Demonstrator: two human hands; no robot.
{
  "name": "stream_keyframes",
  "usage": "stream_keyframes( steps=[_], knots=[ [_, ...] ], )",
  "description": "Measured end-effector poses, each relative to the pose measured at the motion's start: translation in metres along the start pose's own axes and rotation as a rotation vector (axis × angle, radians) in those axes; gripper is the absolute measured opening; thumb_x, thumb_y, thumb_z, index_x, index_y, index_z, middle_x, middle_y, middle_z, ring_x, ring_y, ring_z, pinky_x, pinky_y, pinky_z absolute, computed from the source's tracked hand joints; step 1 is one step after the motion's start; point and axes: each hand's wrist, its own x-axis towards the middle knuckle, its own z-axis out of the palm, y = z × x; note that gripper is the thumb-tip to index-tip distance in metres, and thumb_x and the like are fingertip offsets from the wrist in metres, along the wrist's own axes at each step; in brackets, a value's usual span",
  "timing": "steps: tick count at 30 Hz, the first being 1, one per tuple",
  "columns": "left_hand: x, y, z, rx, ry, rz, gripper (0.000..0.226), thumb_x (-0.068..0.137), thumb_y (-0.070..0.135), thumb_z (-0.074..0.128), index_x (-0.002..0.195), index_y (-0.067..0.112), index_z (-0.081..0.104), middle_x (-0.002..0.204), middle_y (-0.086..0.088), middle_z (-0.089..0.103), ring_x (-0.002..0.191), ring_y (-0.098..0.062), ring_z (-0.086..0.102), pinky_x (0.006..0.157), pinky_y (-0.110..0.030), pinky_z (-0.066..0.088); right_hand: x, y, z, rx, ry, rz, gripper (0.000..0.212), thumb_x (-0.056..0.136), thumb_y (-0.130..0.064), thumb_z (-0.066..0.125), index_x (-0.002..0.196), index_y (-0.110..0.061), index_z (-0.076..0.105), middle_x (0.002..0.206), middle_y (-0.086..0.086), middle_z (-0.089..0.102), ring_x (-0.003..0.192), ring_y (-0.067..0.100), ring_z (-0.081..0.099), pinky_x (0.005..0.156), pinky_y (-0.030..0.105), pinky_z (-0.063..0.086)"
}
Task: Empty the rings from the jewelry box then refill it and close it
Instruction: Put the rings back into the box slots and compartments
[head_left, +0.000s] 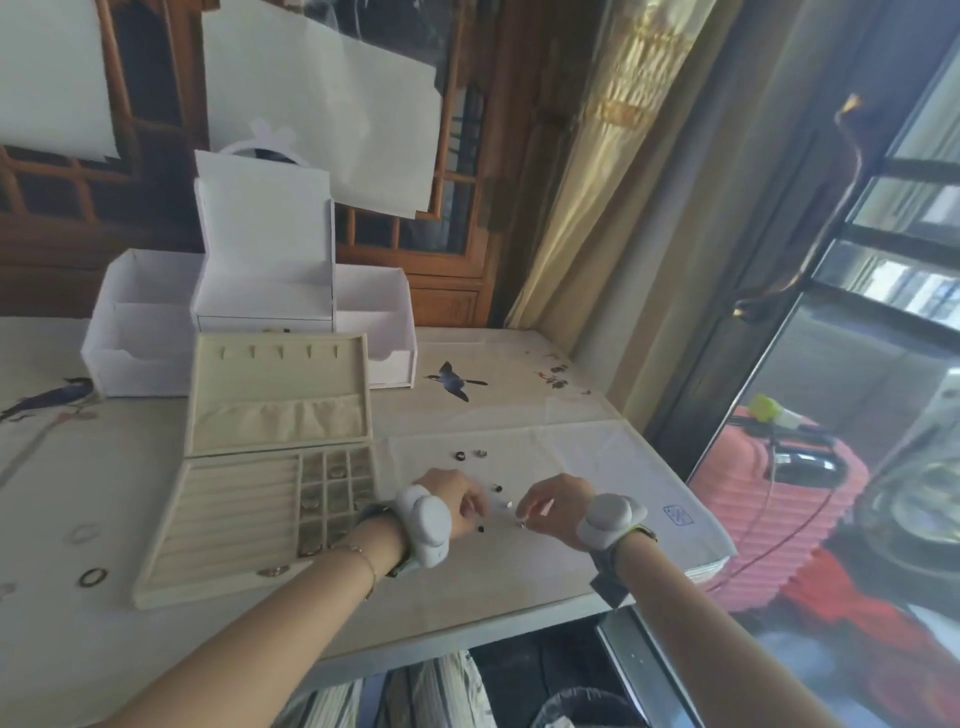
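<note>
Both forearms reach forward over the table (467, 597), coming in from the lower edge of the view and converging on a patch of cloth just right of the jewelry box (249, 499). The left hand (460, 499) is turned knuckles-up, its fingers curled down toward the cloth with the tips bunched together; they look to be pinching something small, but what they hold is too small to make out. A thin bracelet (366, 558) circles the left forearm, and a pale grey device (423, 522) is strapped at that wrist. The right hand (553, 501) mirrors it from the other side, wrist bent, fingers curled in, with thumb and forefinger nipped on a small ring (523, 525) held just above the cloth. A matching wrist device (608, 519) sits on the right wrist. Between and around the two hands lie several loose rings (470, 454) on the cloth: two farther from the person and a few small dark ones close to the fingertips. The jewelry box stands open, its lid (280, 395) tilted back, the ring slots on the left of the base bare and the small square compartments on the right holding items. Two more rings (93, 577) lie on the table to the left of the box. Behind it stands a white organizer (254, 291).
</note>
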Motion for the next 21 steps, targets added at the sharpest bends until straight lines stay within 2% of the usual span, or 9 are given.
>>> stream_keyframes(
  steps=[3, 6, 9, 13, 16, 18, 21],
  knots=[
    [0.004, 0.002, 0.004, 0.009, -0.012, -0.001, 0.034, 0.087, 0.007, 0.047, 0.111, 0.019, 0.068, 0.114, -0.004, 0.067, 0.086, -0.011, 0.053, 0.083, -0.019, 0.043, 0.004, 0.001, 0.004, 0.006, 0.019, -0.003, 0.013, 0.085, -0.019, 0.064, 0.092, -0.023, 0.074, 0.088, -0.008, 0.061, 0.076, 0.007, 0.055, 0.069, 0.017, 0.043],
    [0.007, 0.002, 0.01, 0.034, -0.047, 0.005, 0.033, 0.085, 0.006, 0.05, 0.107, 0.019, 0.07, 0.113, -0.004, 0.068, 0.101, -0.019, 0.062, 0.088, -0.021, 0.046, 0.008, 0.002, 0.007, -0.004, 0.005, 0.008, 0.025, 0.082, -0.027, 0.064, 0.065, -0.046, 0.064, 0.079, -0.017, 0.064, 0.07, 0.004, 0.058, 0.074, 0.029, 0.055],
    [0.01, 0.002, 0.015, 0.029, -0.051, 0.002, 0.031, 0.084, 0.006, 0.05, 0.103, 0.017, 0.072, 0.11, -0.003, 0.07, 0.103, -0.02, 0.063, 0.087, -0.022, 0.047, 0.008, 0.002, 0.01, -0.006, 0.021, 0.038, 0.034, 0.078, -0.029, 0.066, 0.05, -0.047, 0.058, 0.07, -0.02, 0.061, 0.07, 0.006, 0.059, 0.076, 0.033, 0.055],
    [0.013, 0.001, 0.018, 0.01, -0.018, -0.002, 0.028, 0.084, 0.006, 0.052, 0.099, 0.017, 0.073, 0.106, -0.003, 0.072, 0.101, -0.019, 0.065, 0.084, -0.019, 0.045, 0.01, 0.004, 0.013, 0.006, 0.029, 0.025, 0.034, 0.077, -0.026, 0.068, 0.05, -0.045, 0.059, 0.07, -0.02, 0.062, 0.073, 0.006, 0.061, 0.078, 0.03, 0.056],
    [0.015, -0.002, 0.019, 0.003, -0.008, -0.003, 0.026, 0.083, 0.007, 0.054, 0.098, 0.016, 0.073, 0.105, -0.003, 0.073, 0.101, -0.019, 0.065, 0.084, -0.019, 0.045, 0.011, 0.007, 0.014, 0.015, 0.031, 0.025, 0.036, 0.074, -0.029, 0.07, 0.048, -0.052, 0.06, 0.068, -0.022, 0.063, 0.076, 0.005, 0.065, 0.079, 0.032, 0.057],
    [0.016, -0.003, 0.019, 0.003, -0.004, -0.003, 0.024, 0.083, 0.008, 0.056, 0.098, 0.015, 0.073, 0.105, -0.003, 0.073, 0.101, -0.02, 0.065, 0.086, -0.021, 0.046, 0.011, 0.006, 0.014, 0.023, 0.034, 0.013, 0.031, 0.075, -0.026, 0.07, 0.052, -0.046, 0.064, 0.07, -0.02, 0.065, 0.076, 0.007, 0.065, 0.077, 0.027, 0.056],
    [0.016, -0.003, 0.018, 0.007, -0.007, 0.003, 0.023, 0.083, 0.009, 0.057, 0.098, 0.015, 0.073, 0.105, -0.004, 0.073, 0.101, -0.02, 0.065, 0.087, -0.023, 0.048, 0.009, 0.006, 0.014, 0.055, 0.043, -0.029, 0.008, 0.079, -0.018, 0.07, 0.078, -0.022, 0.076, 0.079, -0.005, 0.068, 0.069, 0.004, 0.059, 0.065, 0.008, 0.044]
  ],
)
